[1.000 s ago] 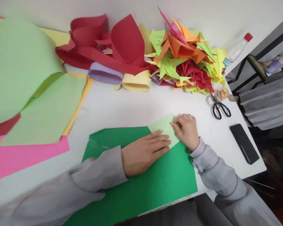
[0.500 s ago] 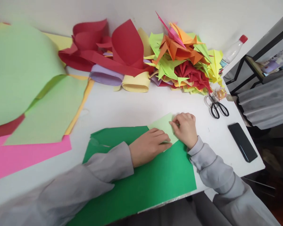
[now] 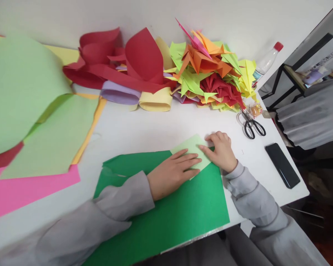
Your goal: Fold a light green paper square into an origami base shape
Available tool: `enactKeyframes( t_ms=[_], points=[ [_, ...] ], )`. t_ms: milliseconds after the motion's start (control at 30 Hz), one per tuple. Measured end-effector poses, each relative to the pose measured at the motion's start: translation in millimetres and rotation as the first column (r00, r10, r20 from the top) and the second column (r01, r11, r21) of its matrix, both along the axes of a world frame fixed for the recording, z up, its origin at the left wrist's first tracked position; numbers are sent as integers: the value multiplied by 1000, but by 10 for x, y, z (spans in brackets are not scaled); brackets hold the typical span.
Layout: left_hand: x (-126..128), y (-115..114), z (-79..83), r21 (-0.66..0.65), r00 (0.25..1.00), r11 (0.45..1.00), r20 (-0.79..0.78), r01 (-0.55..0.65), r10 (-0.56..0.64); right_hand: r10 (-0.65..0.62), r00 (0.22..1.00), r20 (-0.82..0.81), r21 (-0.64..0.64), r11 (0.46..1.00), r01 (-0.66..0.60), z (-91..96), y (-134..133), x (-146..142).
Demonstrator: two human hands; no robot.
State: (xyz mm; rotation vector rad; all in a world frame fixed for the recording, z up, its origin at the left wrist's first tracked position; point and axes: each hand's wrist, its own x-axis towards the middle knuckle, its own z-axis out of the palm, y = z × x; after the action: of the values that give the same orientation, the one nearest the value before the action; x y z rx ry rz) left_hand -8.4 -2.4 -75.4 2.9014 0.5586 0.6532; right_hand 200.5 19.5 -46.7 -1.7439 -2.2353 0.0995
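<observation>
A small light green sheet of paper lies partly on a large dark green sheet near the front of the table. My left hand rests flat across the light green paper, its fingers spread. At the paper's right edge, my right hand has its thumb over the edge and its fingers apart from the thumb, bent toward the table. Part of the light green paper is hidden under my left fingers.
Large pale green sheets and a pink sheet cover the left side. Rolled red paper and a heap of folded paper shapes stand along the wall. Scissors, a phone and a bottle are on the right.
My left fingers have spread wider over the light green paper. My right hand has opened from a pinch, thumb and fingers now apart. The whole view has shifted slightly.
</observation>
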Motion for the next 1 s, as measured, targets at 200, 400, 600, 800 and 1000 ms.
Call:
enactKeyframes(
  t_ms=[200, 400, 600, 800, 1000],
  points=[
    [4, -30, -4, 47, 999, 999, -28, -17, 18, 37, 998, -44, -131, 990, -42, 81, -36, 62],
    [9, -36, -3, 79, 998, 997, -62, -17, 22, -3, 997, -80, -177, 984, -11, 109, -41, 39],
    [12, -40, 10, 97, 998, 995, -65, -19, 26, -34, 985, -170, -177, 984, 3, 67, 19, 81],
    [20, -50, 36, 111, 998, 993, -49, -31, 36, -18, 962, -271, -136, 991, -20, -25, 123, 174],
    [25, -71, 30, 110, 999, 993, -21, -31, 34, 3, 943, -334, -102, 994, -39, -42, 174, 203]
  ],
)
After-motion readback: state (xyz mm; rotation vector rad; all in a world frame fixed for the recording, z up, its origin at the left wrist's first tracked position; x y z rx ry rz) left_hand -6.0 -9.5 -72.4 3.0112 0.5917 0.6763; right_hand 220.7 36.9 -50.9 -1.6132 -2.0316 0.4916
